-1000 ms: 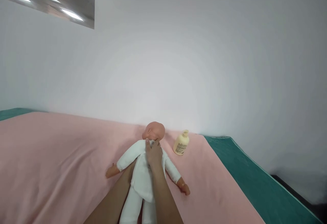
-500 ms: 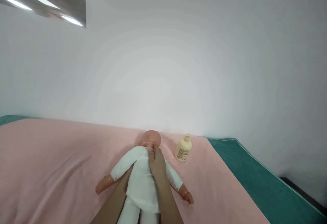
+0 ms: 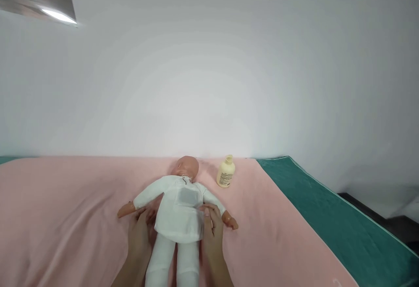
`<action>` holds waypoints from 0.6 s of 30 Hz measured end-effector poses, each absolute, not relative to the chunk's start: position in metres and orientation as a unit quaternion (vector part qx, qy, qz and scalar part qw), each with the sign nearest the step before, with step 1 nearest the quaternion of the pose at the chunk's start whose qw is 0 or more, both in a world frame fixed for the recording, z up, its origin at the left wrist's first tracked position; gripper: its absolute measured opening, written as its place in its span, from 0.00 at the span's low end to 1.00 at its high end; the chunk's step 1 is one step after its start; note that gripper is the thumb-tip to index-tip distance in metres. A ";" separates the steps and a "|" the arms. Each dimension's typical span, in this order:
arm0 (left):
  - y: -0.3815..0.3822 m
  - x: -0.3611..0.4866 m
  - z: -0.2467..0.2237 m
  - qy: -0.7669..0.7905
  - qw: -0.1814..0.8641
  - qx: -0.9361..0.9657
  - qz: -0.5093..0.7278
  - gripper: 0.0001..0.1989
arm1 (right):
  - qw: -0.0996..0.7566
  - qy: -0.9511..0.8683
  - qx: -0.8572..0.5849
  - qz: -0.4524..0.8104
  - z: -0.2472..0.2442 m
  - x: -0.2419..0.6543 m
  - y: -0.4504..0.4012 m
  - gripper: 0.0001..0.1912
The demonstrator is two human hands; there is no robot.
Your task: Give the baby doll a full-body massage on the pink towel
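Note:
A baby doll [image 3: 179,228] with a white cloth body and bare plastic head and hands lies on a pink blanket [image 3: 81,204]. Its head is turned to the left, and a grey patch shows on its chest. Beside the doll's left-hand flank rests my left hand [image 3: 140,231], fingers loosely bent and apart, just below the doll's arm. Against the opposite flank is my right hand [image 3: 212,227], its curved fingertips touching the cloth near the waist; I see nothing held in it. A pale yellow bottle [image 3: 225,172] stands upright to the right of the doll's head.
Green sheeting [image 3: 314,199] shows past the blanket's right edge. A white wall [image 3: 209,69] rises directly behind the bed. Something dark [image 3: 369,213] lies beyond the green edge on the right.
My right hand has left the doll's neck and moved down to its side. My left hand has come out from under the doll's arm and back. The view has shifted slightly.

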State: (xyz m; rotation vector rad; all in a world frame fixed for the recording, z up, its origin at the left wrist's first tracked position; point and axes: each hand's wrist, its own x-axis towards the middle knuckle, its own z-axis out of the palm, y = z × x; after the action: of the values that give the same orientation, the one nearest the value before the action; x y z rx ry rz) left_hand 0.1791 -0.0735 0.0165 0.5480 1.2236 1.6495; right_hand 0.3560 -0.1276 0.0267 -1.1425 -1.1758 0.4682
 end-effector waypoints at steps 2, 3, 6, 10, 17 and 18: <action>-0.085 0.167 0.017 0.528 0.407 0.291 0.686 0.15 | 0.652 -0.540 -0.485 0.218 0.022 0.353 -0.136 0.16; -0.090 0.161 0.021 0.527 0.369 0.344 0.684 0.15 | 0.648 -0.552 -0.476 0.223 0.019 0.352 -0.138 0.17; -0.095 0.152 0.042 0.439 0.339 0.569 0.608 0.10 | 0.633 -0.579 -0.465 0.219 0.011 0.350 -0.138 0.18; -0.086 0.157 0.065 0.275 0.301 0.813 0.417 0.26 | 0.618 -0.596 -0.465 0.214 0.006 0.350 -0.136 0.17; -0.073 0.163 0.036 0.218 0.301 0.844 0.386 0.33 | 0.594 -0.607 -0.476 0.228 0.009 0.345 -0.133 0.16; -0.072 0.163 0.030 0.228 0.309 0.835 0.394 0.33 | 0.591 -0.603 -0.481 0.237 0.010 0.344 -0.132 0.16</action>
State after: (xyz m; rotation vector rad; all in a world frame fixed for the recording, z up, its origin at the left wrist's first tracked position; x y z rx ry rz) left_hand 0.1630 -0.0718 0.0301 2.2057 0.6015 1.0423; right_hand 0.3438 -0.1323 0.0099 -1.1184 -1.4037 0.5525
